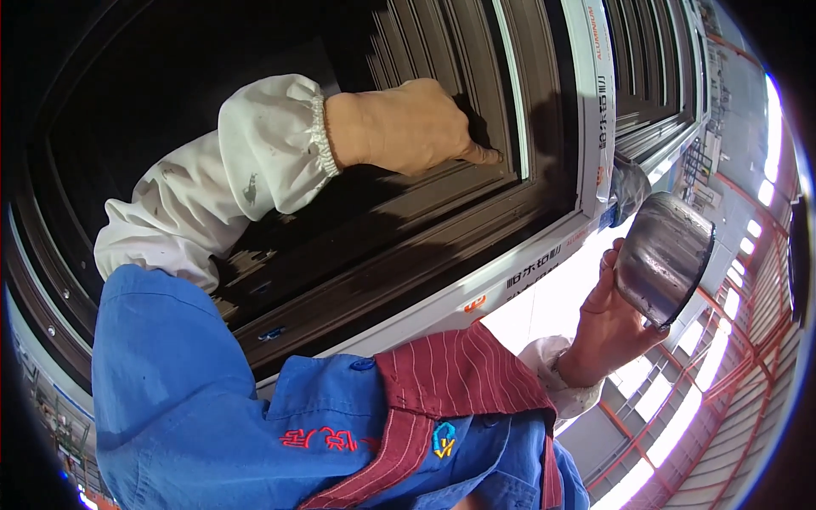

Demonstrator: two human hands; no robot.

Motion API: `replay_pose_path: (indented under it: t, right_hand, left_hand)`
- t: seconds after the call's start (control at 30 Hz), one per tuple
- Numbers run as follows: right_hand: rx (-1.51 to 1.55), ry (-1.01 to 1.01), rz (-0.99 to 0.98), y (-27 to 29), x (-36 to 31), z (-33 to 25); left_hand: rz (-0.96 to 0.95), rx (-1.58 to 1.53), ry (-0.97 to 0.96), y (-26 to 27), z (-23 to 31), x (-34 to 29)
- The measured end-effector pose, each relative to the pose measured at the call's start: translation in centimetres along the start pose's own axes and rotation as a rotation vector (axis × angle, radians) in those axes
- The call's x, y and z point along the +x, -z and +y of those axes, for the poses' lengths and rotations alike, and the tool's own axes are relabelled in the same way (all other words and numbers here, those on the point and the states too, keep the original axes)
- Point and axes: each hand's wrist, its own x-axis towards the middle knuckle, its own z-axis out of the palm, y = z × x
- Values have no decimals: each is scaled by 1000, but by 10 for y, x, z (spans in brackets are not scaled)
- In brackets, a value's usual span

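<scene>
Reached across the upper middle of the frame with the left grip (404, 127), back of the hand toward the camera, one finger stretched out with its tip at the grooved dark brown metal frame (450, 206), just beside a pale strip (515, 93). Bent the other fingers of that grip inward; could not tell from this angle whether anything lay beneath them.

Held a steel cup (663, 259) at the right of the frame, closing the right grip (608, 327) around its lower left side and tipping its dark rim toward the right edge. Showed streaks and dull smears on the cup's shiny wall.

Wore white sleeve covers (272, 144), the left one spotted with dark marks, over a blue jacket (178, 365) with red embroidery, and a maroon pinstriped apron (459, 365) across the chest at lower center.

Displayed white printed edging (595, 110) along the right and lower sides of the brown metal, plus a small blue piece (272, 334) at lower left of center. Included crumpled clear plastic (630, 189) near the cup, and red roof beams (744, 340) at far right.
</scene>
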Motion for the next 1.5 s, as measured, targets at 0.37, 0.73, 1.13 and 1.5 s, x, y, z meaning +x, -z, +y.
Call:
replay_pose_path:
  t: [0.37,0.73,1.13,1.5]
  right_hand:
    - [-26,34,18,0,-5,-2]
    - [-25,17,-9,1,-6,-3]
    - [-3,29,-97,-13,-5,5]
    - [-174,-153,-351,7,25,11]
  left_hand:
    - [-16,63,2,5,0,-9]
    - [-104,42,-18,-15,4,6]
    - [-152,-102,17,7,7,-18]
    - [-139,-36,234,90,31,-81]
